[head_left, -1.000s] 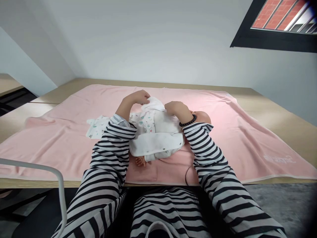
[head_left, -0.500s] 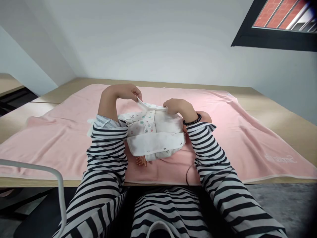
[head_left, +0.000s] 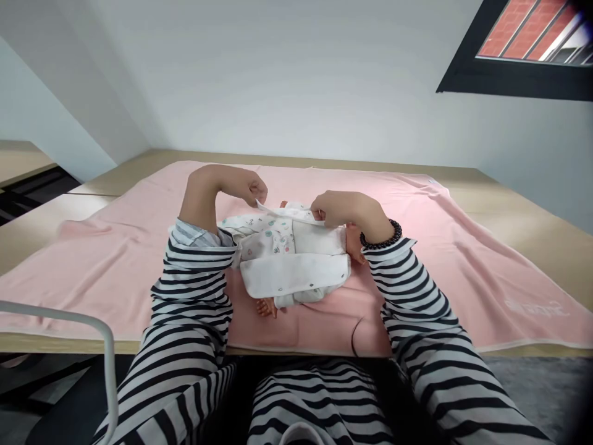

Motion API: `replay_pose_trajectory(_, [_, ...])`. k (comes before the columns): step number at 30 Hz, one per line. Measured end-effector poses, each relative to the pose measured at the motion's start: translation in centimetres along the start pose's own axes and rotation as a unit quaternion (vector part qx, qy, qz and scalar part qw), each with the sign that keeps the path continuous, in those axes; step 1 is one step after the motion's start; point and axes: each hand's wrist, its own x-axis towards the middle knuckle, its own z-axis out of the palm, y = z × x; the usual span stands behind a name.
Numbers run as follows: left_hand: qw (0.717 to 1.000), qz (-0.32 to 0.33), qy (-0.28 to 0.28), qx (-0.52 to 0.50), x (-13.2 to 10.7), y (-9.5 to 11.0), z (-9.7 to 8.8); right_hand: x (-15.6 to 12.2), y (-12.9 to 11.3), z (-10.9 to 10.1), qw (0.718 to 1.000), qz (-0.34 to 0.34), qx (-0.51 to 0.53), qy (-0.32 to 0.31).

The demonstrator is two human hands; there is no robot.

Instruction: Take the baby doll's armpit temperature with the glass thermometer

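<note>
A baby doll lies on a pink blanket (head_left: 417, 247), dressed in a white printed baby garment (head_left: 282, 247); one small doll foot (head_left: 266, 307) pokes out near me. My left hand (head_left: 245, 184) pinches the far edge of the garment and holds it up. My right hand (head_left: 340, 209) grips the same edge a little to the right, so the cloth is stretched between both hands. A black bead bracelet (head_left: 382, 238) sits on my right wrist. The doll's head is mostly hidden behind my right forearm.
The blanket covers most of a wooden table (head_left: 519, 210) set against a white wall. A white metal chair bar (head_left: 92, 327) curves at the lower left. A dark window frame (head_left: 509, 80) sits at the upper right. My striped legs are under the table's near edge.
Both hands have pulled the garment's far edge out flat and taut. My left arm has lifted and shifted left, and my right hand has slid slightly right and nearer.
</note>
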Motion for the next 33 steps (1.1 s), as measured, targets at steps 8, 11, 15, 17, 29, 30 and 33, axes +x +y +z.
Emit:
replay_pose_trajectory(8, [0.992, -0.021, -0.078, 0.095, -2.0, 3.7, 2.7, -1.8, 0.5, 2.3, 0.995, -0.077, 0.003, 0.057])
replay_pose_trajectory(11, [0.989, 0.025, 0.027, 0.141, -3.4, 5.4, 4.7, -2.8, -0.2, 4.5, 0.973, -0.166, 0.028, 0.156])
replay_pose_trajectory(15, [0.972, 0.120, 0.086, 0.182, -4.9, 7.3, 8.6, -3.4, -0.4, 7.9, 0.952, -0.240, 0.006, 0.188])
replay_pose_trajectory(17, [0.960, 0.139, 0.094, 0.225, -5.5, 7.6, 10.7, -3.6, 0.1, 9.0, 0.948, -0.247, -0.012, 0.202])
replay_pose_trajectory(29, [0.944, 0.165, 0.161, 0.234, -8.0, 6.1, 14.8, -5.8, 0.2, 10.6, 0.921, -0.349, 0.000, 0.172])
replay_pose_trajectory(30, [0.942, 0.170, 0.169, 0.233, -8.2, 6.3, 15.1, -5.9, -0.1, 10.9, 0.920, -0.346, -0.027, 0.181])
replay_pose_trajectory(33, [0.924, 0.186, 0.214, 0.257, -8.7, 7.4, 16.4, -6.1, -0.5, 11.6, 0.910, -0.339, -0.081, 0.225])
